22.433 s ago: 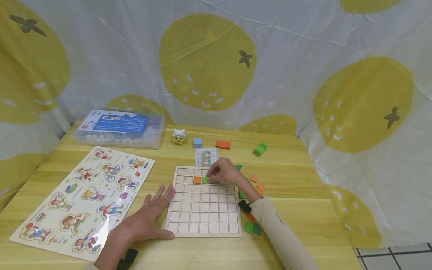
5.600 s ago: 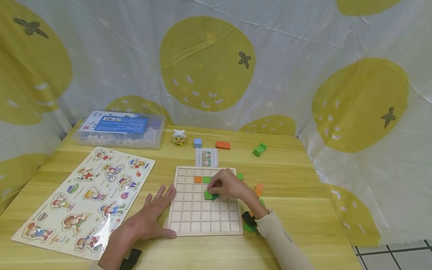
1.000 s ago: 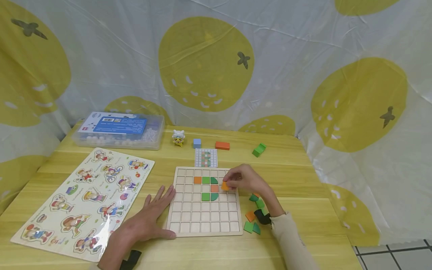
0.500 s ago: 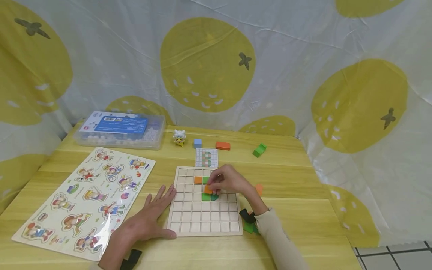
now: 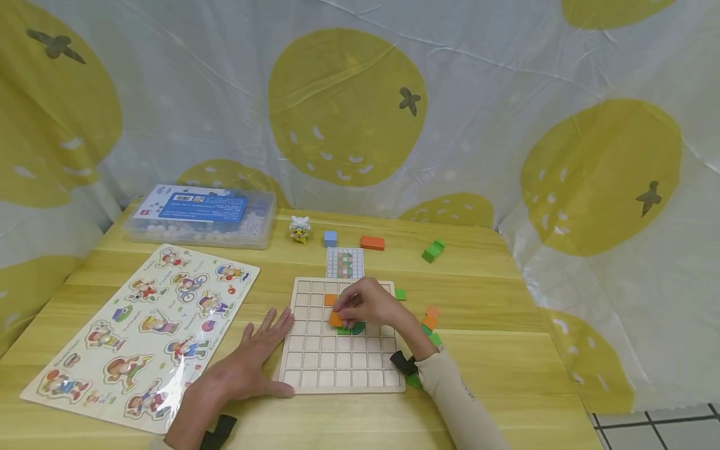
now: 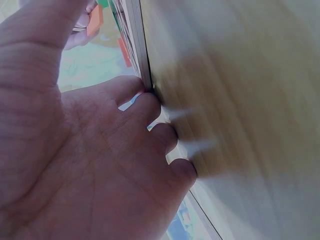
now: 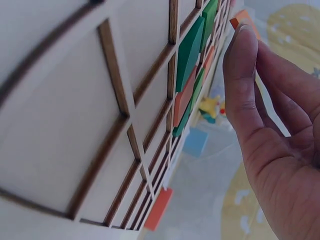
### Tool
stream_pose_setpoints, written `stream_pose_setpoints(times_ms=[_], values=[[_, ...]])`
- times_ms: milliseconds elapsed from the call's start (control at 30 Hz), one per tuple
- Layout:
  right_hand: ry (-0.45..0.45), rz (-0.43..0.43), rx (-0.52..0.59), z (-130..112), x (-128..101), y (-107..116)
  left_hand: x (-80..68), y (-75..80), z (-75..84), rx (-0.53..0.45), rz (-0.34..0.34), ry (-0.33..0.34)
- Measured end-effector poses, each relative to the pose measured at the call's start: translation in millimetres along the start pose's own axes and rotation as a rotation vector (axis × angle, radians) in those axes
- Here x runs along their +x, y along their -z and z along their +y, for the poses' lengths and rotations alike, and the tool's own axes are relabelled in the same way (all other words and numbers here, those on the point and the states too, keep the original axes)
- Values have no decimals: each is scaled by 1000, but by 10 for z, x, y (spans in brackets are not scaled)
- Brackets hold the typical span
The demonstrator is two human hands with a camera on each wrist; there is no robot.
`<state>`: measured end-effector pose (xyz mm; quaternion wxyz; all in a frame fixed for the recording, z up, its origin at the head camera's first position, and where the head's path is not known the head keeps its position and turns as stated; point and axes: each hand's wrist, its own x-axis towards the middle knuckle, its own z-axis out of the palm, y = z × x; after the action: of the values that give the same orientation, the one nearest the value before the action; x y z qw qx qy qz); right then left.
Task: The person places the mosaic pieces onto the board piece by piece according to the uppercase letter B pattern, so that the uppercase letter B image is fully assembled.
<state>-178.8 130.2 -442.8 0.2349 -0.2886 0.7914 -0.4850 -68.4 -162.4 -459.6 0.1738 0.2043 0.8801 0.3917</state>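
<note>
Between thumb and fingertips my right hand (image 5: 372,303) pinches an orange square tile (image 5: 335,320), tilted over the wooden grid board (image 5: 343,378). The right wrist view shows this tile (image 7: 243,18) above the board's surface. On the board lie another orange tile (image 5: 330,300), a green square (image 5: 344,332) and a dark green quarter-round (image 5: 358,328). A salmon tile (image 7: 184,100) shows among the green ones in the right wrist view; from the head, my right hand hides it. My left hand (image 5: 242,369) lies with spread fingers against the board's left edge, thumb at its lower corner.
Loose tiles (image 5: 432,315) lie right of the board. Behind it are a pattern card (image 5: 345,262), a blue block (image 5: 330,239), a red block (image 5: 372,242), a green block (image 5: 434,250) and a figurine (image 5: 300,229). A picture puzzle (image 5: 140,337) and plastic box (image 5: 199,215) stand left.
Over the last second, my right hand carries the orange tile leftward across the board. Since the oldest frame, several green and salmon tiles have joined the first two. My left hand stays put.
</note>
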Motion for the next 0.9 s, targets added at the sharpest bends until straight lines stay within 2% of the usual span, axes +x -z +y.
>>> stream_pose_setpoints(times_ms=[133, 500, 900], values=[[-18, 8, -22, -10, 26, -41, 3, 4, 5, -3, -4, 5], [-53, 18, -179, -41, 63, -125, 3, 4, 10, -8, -7, 9], [24, 13, -276, -34, 127, -151, -2, 11, 21, -10, -8, 13]])
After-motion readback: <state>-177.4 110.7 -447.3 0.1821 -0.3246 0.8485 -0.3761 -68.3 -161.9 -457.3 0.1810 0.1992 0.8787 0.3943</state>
